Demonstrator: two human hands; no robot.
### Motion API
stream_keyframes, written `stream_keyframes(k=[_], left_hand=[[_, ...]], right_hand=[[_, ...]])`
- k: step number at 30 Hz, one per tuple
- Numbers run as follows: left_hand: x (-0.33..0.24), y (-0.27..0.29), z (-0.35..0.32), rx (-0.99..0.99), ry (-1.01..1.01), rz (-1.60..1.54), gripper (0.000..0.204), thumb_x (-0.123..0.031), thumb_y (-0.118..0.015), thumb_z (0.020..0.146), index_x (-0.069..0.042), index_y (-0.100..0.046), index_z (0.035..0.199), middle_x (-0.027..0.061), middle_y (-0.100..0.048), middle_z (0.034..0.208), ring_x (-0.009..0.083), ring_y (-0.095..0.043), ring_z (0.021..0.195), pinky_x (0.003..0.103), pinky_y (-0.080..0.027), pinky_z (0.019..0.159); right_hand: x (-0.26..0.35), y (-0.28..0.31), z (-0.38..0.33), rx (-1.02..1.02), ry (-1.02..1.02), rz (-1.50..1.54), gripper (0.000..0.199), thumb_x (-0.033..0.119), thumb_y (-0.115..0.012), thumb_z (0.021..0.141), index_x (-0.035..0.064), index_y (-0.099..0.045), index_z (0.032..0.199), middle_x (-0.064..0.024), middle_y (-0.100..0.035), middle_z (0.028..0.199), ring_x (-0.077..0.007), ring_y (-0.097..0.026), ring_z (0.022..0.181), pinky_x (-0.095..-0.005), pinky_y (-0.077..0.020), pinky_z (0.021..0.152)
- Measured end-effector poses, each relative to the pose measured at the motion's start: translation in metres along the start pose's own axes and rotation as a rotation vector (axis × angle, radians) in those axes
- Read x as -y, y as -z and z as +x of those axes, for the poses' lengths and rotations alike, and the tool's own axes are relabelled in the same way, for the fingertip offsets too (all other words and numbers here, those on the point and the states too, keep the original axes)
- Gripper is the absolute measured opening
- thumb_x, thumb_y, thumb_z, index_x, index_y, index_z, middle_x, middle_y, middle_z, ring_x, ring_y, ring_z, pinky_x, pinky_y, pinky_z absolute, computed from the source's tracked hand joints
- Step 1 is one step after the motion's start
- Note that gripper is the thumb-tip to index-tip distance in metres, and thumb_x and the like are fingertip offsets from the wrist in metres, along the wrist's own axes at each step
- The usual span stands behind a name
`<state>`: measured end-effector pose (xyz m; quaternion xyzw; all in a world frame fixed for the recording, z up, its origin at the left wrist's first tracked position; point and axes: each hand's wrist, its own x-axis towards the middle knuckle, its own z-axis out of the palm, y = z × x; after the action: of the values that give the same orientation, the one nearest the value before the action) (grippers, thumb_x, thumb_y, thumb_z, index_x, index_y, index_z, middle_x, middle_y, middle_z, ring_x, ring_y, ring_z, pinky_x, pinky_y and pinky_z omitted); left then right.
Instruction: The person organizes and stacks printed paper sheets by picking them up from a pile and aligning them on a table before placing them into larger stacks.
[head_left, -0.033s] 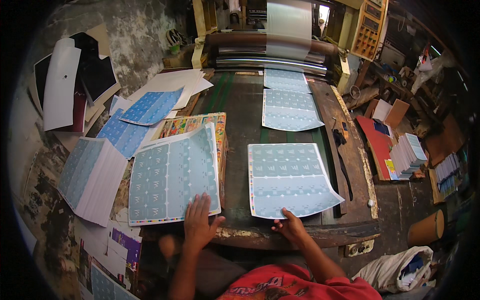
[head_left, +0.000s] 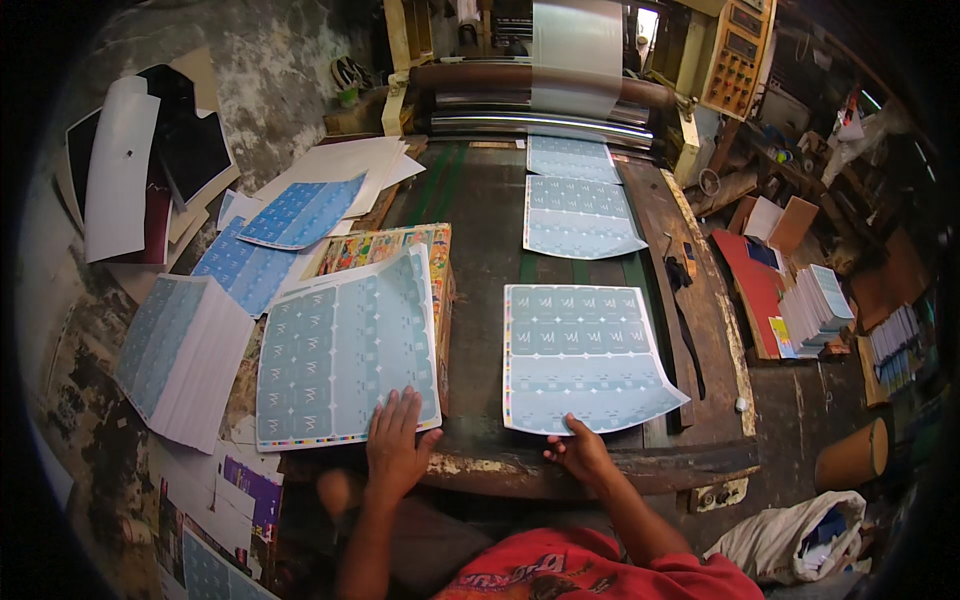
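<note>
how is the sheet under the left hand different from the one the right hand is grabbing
The left sheet tops a stack beside the table, pressed flat under the left hand; the right sheet lies single on the dark table, pinched at its near edge by the right hand. The left sheet sits skewed; the right sheet sits squarer, one near corner curling up. Both are pale blue printed sheets with the same grid pattern.

One camera only, worn on the person's head, looking steeply down and forward over the near edge of the worktable. It sits close above the hands; the fisheye bends the far machine and side walls.
</note>
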<state>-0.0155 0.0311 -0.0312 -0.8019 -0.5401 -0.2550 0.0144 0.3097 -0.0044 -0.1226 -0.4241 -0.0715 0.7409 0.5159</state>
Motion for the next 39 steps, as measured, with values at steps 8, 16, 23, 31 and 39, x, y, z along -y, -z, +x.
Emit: stream_keyframes(k=[8,16,23,31,39], left_hand=[[0.004,0.004,-0.004,-0.087,0.021,-0.167,0.042,-0.034,-0.071,0.084,-0.009,-0.066,0.118,0.0096,-0.064,0.124,0.0328,-0.056,0.121,0.046,-0.039,0.101],[0.016,0.012,-0.002,0.033,0.281,-0.54,0.04,-0.037,-0.062,0.092,-0.005,-0.066,0.117,0.0121,-0.063,0.125,0.0345,-0.055,0.121,0.043,-0.039,0.103],[0.014,0.032,0.023,-0.797,0.883,-1.629,0.052,-0.039,-0.049,0.1,0.01,-0.062,0.107,0.0181,-0.064,0.113,0.0292,-0.058,0.112,0.039,-0.039,0.103],[-0.028,0.012,-0.005,0.041,-0.002,-0.661,0.032,-0.034,-0.053,0.098,-0.007,-0.07,0.103,0.0119,-0.069,0.108,0.0331,-0.059,0.114,0.053,-0.027,0.108],[-0.034,0.016,0.01,-0.08,-0.015,-0.241,0.048,-0.046,-0.063,0.087,-0.009,-0.066,0.118,0.011,-0.061,0.129,0.0371,-0.043,0.133,0.054,-0.025,0.111]], right_hand=[[0.05,0.004,0.081,-0.111,0.039,0.101,0.042,0.04,-0.049,0.099,0.0026,-0.044,0.118,-0.0111,-0.058,0.082,-0.0156,-0.055,0.066,-0.0467,-0.0511,0.086],[0.087,0.002,0.132,-0.147,0.141,0.101,0.049,0.043,-0.042,0.1,-0.0031,-0.051,0.115,-0.0103,-0.06,0.088,-0.0158,-0.055,0.074,-0.043,-0.0516,0.084],[0.099,-0.007,0.141,-0.253,0.29,0.173,0.05,0.04,-0.046,0.099,0.0077,-0.033,0.135,-0.0132,-0.059,0.108,-0.0241,-0.055,0.085,-0.0484,-0.0509,0.085],[0.058,-0.063,0.023,0.473,-0.036,-0.233,0.048,0.044,-0.059,0.093,0.0064,-0.049,0.121,-0.0113,-0.061,0.103,-0.0207,-0.062,0.085,-0.0455,-0.053,0.076],[0.0,-0.002,-0.041,0.07,-0.077,-0.074,0.03,0.029,-0.056,0.096,0.0039,-0.05,0.11,-0.0091,-0.059,0.073,-0.0188,-0.056,0.061,-0.0452,-0.0538,0.075]])
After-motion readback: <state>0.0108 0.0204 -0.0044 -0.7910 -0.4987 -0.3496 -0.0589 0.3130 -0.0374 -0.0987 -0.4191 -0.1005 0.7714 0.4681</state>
